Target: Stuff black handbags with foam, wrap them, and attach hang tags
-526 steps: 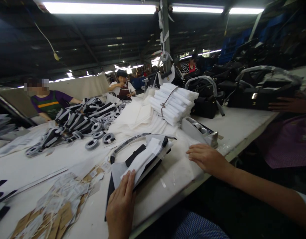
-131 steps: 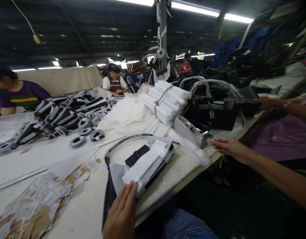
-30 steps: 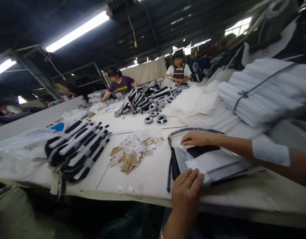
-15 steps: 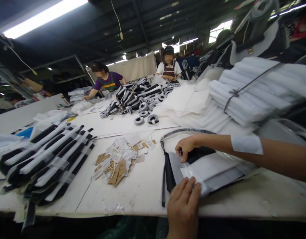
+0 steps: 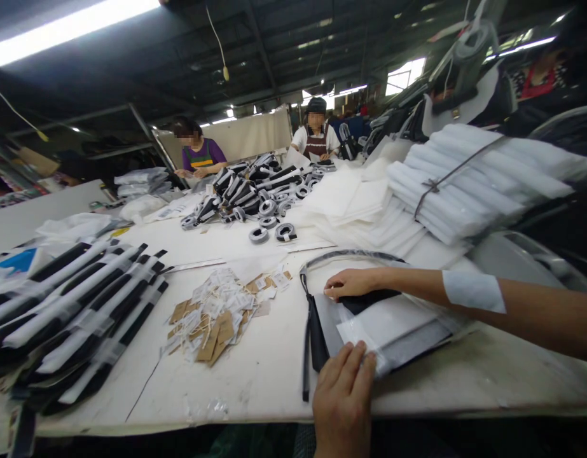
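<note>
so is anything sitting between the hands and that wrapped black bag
Nothing visible. The left hand rests on the white wrapping at the near edge of the black bag, and the right hand lies on its far end. The pile of tags lies apart, to the side.

Both hands bare. The left hand (image 5: 343, 401) shows its back and wrist only, nails short and plain, cut off by the bottom edge of the frame. The right hand (image 5: 350, 283) comes with a long stretch of bare forearm. A white band (image 5: 473, 291) wraps that forearm partway up: flat, plain, unmarked, with slightly uneven edges. Tape or cloth strip, can't tell which. Nails on the right hand are too small to make out.
</note>
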`<state>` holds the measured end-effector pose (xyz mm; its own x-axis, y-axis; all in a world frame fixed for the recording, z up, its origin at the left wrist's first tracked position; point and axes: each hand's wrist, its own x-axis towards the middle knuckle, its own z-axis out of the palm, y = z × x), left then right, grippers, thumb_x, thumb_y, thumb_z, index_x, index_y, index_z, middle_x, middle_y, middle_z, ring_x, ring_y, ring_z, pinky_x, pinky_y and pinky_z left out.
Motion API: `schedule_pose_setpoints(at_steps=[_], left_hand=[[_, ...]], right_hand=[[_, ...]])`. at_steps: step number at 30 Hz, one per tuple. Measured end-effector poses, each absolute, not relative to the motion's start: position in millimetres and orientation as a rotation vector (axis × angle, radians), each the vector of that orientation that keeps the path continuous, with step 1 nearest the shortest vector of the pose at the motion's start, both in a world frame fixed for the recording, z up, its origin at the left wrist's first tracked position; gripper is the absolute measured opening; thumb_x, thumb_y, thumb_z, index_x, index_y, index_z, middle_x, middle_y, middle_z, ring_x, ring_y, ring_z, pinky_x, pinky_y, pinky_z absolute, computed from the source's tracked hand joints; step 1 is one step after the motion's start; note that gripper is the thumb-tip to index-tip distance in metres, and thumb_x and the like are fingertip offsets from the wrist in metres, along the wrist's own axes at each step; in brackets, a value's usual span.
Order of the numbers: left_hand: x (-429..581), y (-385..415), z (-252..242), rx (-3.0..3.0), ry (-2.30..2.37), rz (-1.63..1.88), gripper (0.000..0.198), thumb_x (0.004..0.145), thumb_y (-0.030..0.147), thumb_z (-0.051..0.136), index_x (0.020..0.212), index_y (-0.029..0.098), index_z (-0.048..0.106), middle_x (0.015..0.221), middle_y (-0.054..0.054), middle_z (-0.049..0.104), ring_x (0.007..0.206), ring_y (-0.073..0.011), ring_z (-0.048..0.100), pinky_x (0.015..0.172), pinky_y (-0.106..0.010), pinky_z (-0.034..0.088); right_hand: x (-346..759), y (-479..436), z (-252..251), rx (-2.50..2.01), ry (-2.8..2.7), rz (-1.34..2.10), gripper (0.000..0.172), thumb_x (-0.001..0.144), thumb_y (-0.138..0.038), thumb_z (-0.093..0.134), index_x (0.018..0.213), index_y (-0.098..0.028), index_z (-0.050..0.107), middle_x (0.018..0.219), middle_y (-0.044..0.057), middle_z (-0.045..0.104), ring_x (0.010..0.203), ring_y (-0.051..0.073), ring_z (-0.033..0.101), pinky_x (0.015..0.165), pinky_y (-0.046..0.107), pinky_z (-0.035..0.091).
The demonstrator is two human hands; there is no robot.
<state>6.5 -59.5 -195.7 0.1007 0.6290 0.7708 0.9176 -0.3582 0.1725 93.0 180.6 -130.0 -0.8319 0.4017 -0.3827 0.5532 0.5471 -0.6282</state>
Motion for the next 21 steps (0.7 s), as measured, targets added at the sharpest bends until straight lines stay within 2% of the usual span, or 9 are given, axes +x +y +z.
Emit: schedule_pose_setpoints(at_steps=[2, 3, 5, 7, 12, 17, 21], left_hand=[[6.8, -60.3, -195.1, -2.041, -1.520, -1.127, 0.035, 0.103, 0.018, 0.037, 0.117, 0.022, 0.069, 0.123, 0.003, 0.071, 0.107, -0.0195, 0.069, 0.084, -0.032, 0.056], [6.9, -60.8, -195.1, -2.042, -1.521, -1.128, 0.034, 0.103, 0.018, 0.038, 0.117, 0.022, 0.069, 0.123, 0.003, 0.071, 0.108, -0.0197, 0.069, 0.085, -0.032, 0.056], [7.0, -61.8, -195.4, -2.047, -1.528, -1.128, 0.033, 0.102, 0.018, 0.040, 0.118, 0.022, 0.069, 0.124, 0.003, 0.071, 0.110, -0.0201, 0.068, 0.086, -0.033, 0.056], [6.9, -62.5, -196.2, -2.060, -1.540, -1.125, 0.033, 0.102, 0.017, 0.040, 0.120, 0.022, 0.068, 0.125, 0.002, 0.070, 0.111, -0.0201, 0.067, 0.088, -0.033, 0.056], [6.4, -62.1, -198.4, -2.080, -1.572, -1.124, 0.034, 0.102, 0.016, 0.039, 0.123, 0.021, 0.066, 0.126, 0.000, 0.070, 0.114, -0.0199, 0.066, 0.090, -0.033, 0.056], [6.2, -61.6, -200.1, -2.092, -1.569, -1.132, 0.035, 0.100, 0.014, 0.041, 0.125, 0.020, 0.065, 0.125, -0.003, 0.070, 0.114, -0.0201, 0.066, 0.091, -0.033, 0.057], [4.9, -62.2, -201.0, -2.112, -1.562, -1.106, 0.035, 0.099, 0.013, 0.041, 0.124, 0.019, 0.065, 0.125, -0.004, 0.070, 0.114, -0.0209, 0.067, 0.092, -0.034, 0.058]], right_hand=[[99.6, 178.3, -117.2, 0.718, 2.532, -1.181, 0.063, 0.082, -0.061, 0.060, 0.132, -0.022, 0.063, 0.114, 0.006, 0.073, 0.108, 0.025, 0.064, 0.097, 0.033, 0.045], [102.6, 177.0, -112.6, 0.675, 2.511, -1.166, 0.080, 0.074, -0.063, 0.070, 0.142, -0.024, 0.054, 0.122, 0.006, 0.070, 0.115, 0.026, 0.062, 0.101, 0.033, 0.043], [105.4, 173.4, -108.4, 0.633, 2.486, -1.089, 0.116, 0.055, -0.061, 0.084, 0.153, -0.023, 0.037, 0.135, 0.009, 0.063, 0.126, 0.030, 0.056, 0.108, 0.036, 0.039], [103.2, 169.3, -109.5, 0.664, 2.464, -0.997, 0.132, 0.047, -0.058, 0.088, 0.157, -0.019, 0.027, 0.143, 0.013, 0.056, 0.130, 0.033, 0.052, 0.110, 0.038, 0.037], [91.7, 165.2, -115.9, 0.846, 2.353, -1.039, 0.121, 0.048, -0.049, 0.088, 0.153, -0.019, 0.037, 0.136, 0.013, 0.061, 0.120, 0.032, 0.059, 0.101, 0.035, 0.044], [94.3, 165.8, -125.8, 0.968, 2.425, -1.104, 0.094, 0.054, -0.044, 0.085, 0.140, -0.022, 0.053, 0.118, 0.007, 0.069, 0.104, 0.028, 0.065, 0.084, 0.030, 0.049], [99.0, 161.8, -135.0, 1.011, 2.532, -1.055, 0.073, 0.062, -0.044, 0.079, 0.129, -0.022, 0.061, 0.115, 0.006, 0.071, 0.104, 0.026, 0.064, 0.084, 0.028, 0.047]])
